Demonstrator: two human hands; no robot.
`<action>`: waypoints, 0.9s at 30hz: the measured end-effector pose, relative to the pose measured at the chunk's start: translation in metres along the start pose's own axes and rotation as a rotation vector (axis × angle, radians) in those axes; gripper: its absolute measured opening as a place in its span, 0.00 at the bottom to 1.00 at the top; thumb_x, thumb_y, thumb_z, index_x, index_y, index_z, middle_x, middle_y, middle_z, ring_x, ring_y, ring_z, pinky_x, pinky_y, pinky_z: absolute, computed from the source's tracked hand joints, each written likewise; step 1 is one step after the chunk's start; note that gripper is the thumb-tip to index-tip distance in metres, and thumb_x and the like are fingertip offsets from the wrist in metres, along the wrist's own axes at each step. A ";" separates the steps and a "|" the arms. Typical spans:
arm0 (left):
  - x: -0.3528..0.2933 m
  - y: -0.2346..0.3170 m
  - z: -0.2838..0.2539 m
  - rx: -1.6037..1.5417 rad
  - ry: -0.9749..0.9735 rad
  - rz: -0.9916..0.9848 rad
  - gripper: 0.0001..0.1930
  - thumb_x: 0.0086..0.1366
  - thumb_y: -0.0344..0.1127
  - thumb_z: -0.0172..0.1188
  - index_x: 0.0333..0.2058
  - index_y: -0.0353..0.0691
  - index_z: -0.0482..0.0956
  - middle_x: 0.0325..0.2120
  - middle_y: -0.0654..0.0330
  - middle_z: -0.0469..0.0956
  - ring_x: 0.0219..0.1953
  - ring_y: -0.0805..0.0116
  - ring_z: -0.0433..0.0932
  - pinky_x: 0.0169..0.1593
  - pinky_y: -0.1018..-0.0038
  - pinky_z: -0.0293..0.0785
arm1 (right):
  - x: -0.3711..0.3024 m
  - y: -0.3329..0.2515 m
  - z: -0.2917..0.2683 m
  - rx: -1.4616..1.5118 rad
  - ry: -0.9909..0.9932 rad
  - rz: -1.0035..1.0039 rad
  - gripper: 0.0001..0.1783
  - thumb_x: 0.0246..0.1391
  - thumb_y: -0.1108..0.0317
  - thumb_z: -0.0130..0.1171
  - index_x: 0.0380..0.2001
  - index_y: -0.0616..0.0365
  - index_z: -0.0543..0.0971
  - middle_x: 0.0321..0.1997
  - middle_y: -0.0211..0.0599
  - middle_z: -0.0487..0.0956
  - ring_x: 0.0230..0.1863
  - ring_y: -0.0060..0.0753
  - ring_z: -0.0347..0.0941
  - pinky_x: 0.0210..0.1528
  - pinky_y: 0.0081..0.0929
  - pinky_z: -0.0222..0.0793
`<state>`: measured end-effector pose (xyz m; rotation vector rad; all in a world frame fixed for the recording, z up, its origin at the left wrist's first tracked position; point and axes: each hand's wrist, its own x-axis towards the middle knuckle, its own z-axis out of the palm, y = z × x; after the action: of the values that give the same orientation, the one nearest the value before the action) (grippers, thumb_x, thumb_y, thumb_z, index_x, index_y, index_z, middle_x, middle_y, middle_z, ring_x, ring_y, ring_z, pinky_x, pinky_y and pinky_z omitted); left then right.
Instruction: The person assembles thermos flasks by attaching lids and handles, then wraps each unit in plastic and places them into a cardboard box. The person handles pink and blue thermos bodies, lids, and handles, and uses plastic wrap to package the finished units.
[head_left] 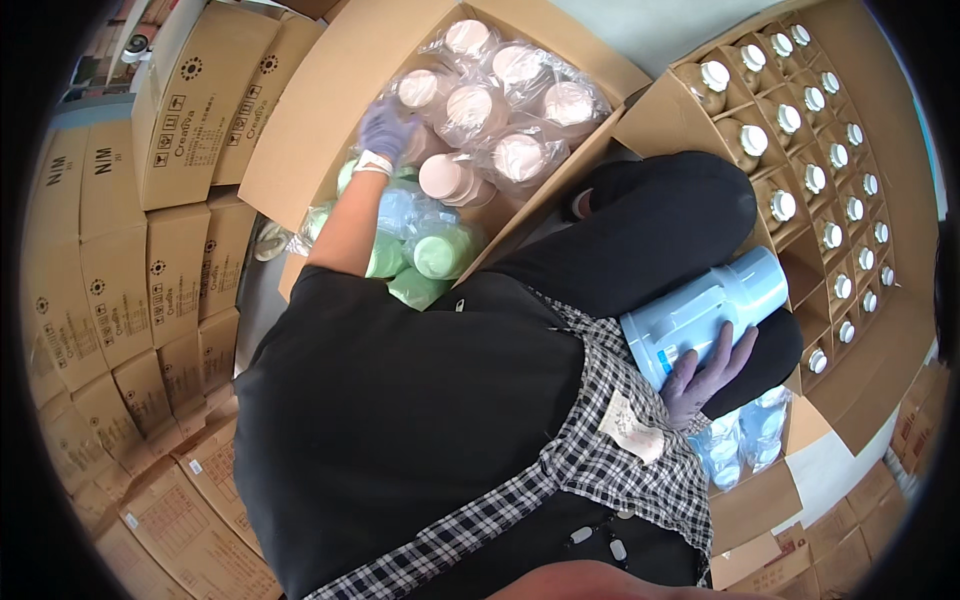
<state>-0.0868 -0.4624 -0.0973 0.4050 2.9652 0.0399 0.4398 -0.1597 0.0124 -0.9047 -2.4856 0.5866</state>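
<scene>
My right hand (pixel 705 378), in a purple glove, holds a light-blue plastic thermos jug shell (pixel 700 315) with a side handle. The shell lies tilted across my thigh, its wide opening to the upper right. My left hand (pixel 387 132), also gloved, reaches into an open carton (pixel 310 120) beside its left wall. Motion blurs its fingers, so whether they hold anything is unclear. Nearest to it are pale pink cup-like plastic pieces (pixel 470 108), several in clear bags. Green pieces (pixel 440 252) and bagged light-blue ones (pixel 410 208) sit in the carton's near end.
At the right stands a divided carton (pixel 720 130) of glass liners (pixel 742 140) with white tops. Stacked closed cartons (pixel 110 290) line the left side. Below the right hand, an open box holds bagged blue pieces (pixel 745 440). My bent leg (pixel 650 215) lies between the cartons.
</scene>
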 end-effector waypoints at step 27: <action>-0.112 0.410 -0.361 -2.000 -1.381 1.590 0.36 0.73 0.63 0.50 0.69 0.45 0.65 0.66 0.55 0.71 0.70 0.49 0.65 0.74 0.47 0.55 | 0.226 -0.070 -0.056 0.099 0.703 -0.571 0.42 0.47 0.56 0.71 0.66 0.50 0.69 0.71 0.48 0.63 0.73 0.60 0.54 0.75 0.57 0.46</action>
<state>0.0739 -0.1002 0.2950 1.1982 -0.0019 1.5409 0.2770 -0.0424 0.1503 -0.2522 -1.9046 0.1480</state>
